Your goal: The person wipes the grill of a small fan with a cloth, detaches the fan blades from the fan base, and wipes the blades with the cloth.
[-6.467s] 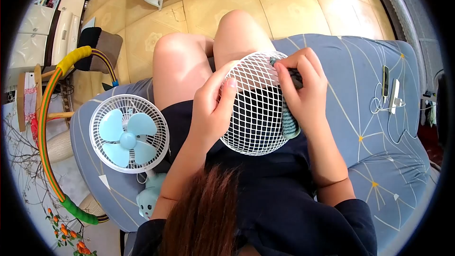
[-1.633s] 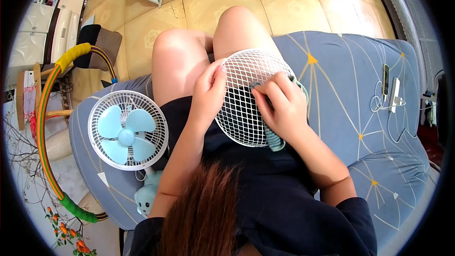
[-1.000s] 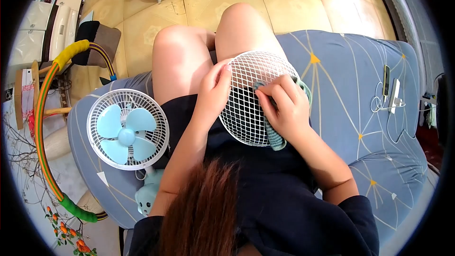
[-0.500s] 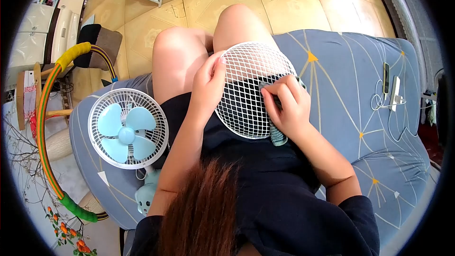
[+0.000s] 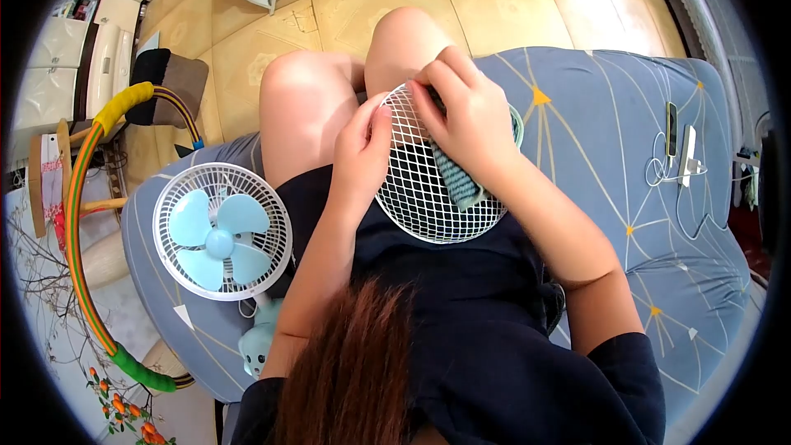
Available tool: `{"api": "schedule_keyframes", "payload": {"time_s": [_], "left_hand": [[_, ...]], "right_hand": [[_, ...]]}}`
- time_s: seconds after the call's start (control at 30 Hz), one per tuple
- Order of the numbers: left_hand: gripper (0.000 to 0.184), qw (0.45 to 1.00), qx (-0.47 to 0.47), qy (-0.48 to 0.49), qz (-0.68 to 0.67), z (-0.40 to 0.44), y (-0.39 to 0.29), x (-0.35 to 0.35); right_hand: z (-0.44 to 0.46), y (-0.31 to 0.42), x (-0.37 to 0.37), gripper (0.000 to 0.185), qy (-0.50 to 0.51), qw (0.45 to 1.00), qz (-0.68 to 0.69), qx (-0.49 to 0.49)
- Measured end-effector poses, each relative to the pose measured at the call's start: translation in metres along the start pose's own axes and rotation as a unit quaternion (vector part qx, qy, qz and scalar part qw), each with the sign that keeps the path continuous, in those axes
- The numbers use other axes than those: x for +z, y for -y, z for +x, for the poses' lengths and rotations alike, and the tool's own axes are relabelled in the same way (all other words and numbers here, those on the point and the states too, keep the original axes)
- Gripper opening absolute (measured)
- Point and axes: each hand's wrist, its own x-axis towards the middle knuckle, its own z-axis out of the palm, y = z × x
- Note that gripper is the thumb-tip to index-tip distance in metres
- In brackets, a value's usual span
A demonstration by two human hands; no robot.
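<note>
The right hand is now working higher on the white mesh grille: half a second ago it was sitting near the grille's 3 o'clock side, and now it is reaching towards 12 o'clock, its fingertips meeting the mesh just inside the upper rim. The striped cloth is showing far more of its length; earlier only a short end was peeping out below the hand, past the lower right rim, whereas that end is now lying over the mesh, inside the rim. The left hand is staying where it was, gripping the grille's rim at about 10 o'clock, with the thumb pressing on the near face and the other fingers mostly hiding behind. The right hand is curling closed around the upper part of the cloth.

The grille is resting or hovering over the person's lap; whether it is touching the legs I cannot tell. Its open-mesh face is turning up towards the head camera, and its round outline is appearing slightly stretched, the longer axis running from about 11 to 5 o'clock. The cloth's visible strip is lying along much the same line, its loose end pointing to 5 o'clock. From the grille, the blue-bladed fan is standing towards 8 or 9 o'clock, on the sofa, well apart from both hands.
</note>
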Motion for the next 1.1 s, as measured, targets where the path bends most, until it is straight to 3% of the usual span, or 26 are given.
{"api": "schedule_keyframes", "payload": {"time_s": [0.43,0.53,0.7,0.93,1.1], "left_hand": [[0.029,1.000,-0.012,-0.009,0.003,-0.006,0.003,0.003],[0.029,1.000,-0.019,-0.006,-0.016,-0.007,0.005,0.004],[0.029,1.000,-0.018,0.002,-0.022,-0.008,0.007,0.005],[0.029,0.999,-0.034,-0.007,-0.014,-0.007,0.014,0.002],[0.030,1.000,0.027,0.004,-0.001,-0.003,0.020,0.004]], "right_hand": [[0.005,-0.056,-0.003,0.010,-0.069,0.996,-0.016,0.062],[-0.005,-0.047,-0.011,0.009,-0.071,0.996,-0.029,0.054],[-0.008,-0.022,-0.011,0.012,-0.066,0.997,-0.020,-0.042],[-0.009,0.005,-0.004,0.012,-0.054,0.995,0.045,-0.076],[-0.015,0.033,0.000,0.014,-0.028,0.987,0.133,-0.082]]}}
